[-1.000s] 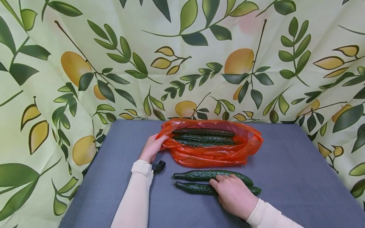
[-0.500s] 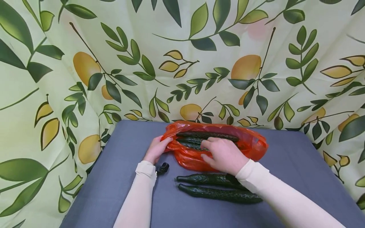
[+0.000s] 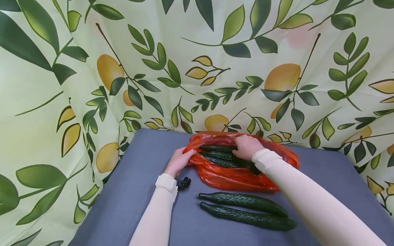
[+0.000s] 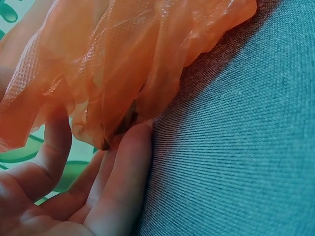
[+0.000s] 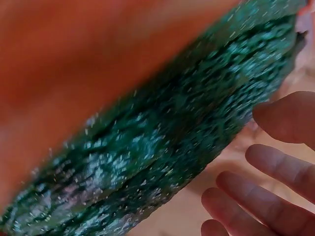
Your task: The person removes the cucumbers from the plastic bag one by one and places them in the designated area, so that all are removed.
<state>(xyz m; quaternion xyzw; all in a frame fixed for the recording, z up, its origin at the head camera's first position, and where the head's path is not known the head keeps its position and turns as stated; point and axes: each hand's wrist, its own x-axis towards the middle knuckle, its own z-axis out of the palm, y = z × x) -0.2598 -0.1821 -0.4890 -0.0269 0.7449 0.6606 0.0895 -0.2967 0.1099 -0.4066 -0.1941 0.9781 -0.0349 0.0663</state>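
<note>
An orange-red plastic bag [image 3: 227,178] lies on its side with its mouth gaping, several dark green cucumbers [image 3: 219,156] side by side inside. My left hand [image 3: 179,162] pinches the bag's left end between thumb and fingers; in the left wrist view, the thin film [image 4: 133,59] hangs in folds over the fingertips. My right hand [image 3: 247,147] reaches into the mouth from the right, at the far side of the cucumbers. The right wrist view has its fingers [image 5: 280,167] extended and spread beside a bumpy cucumber [image 5: 192,108], with a blurred bag edge in front.
Two more cucumbers lie nearly parallel in front of the bag, one [image 3: 243,201] behind the other [image 3: 247,216]. All rests on a grey-blue cloth-covered table [image 3: 117,208]. A leaf-and-fruit patterned curtain [image 3: 172,30] hangs along the back and sides.
My right hand has left the two cucumbers on the table and moved up and away into the bag's mouth. My left hand keeps its hold on the bag. The head view has shifted slightly.
</note>
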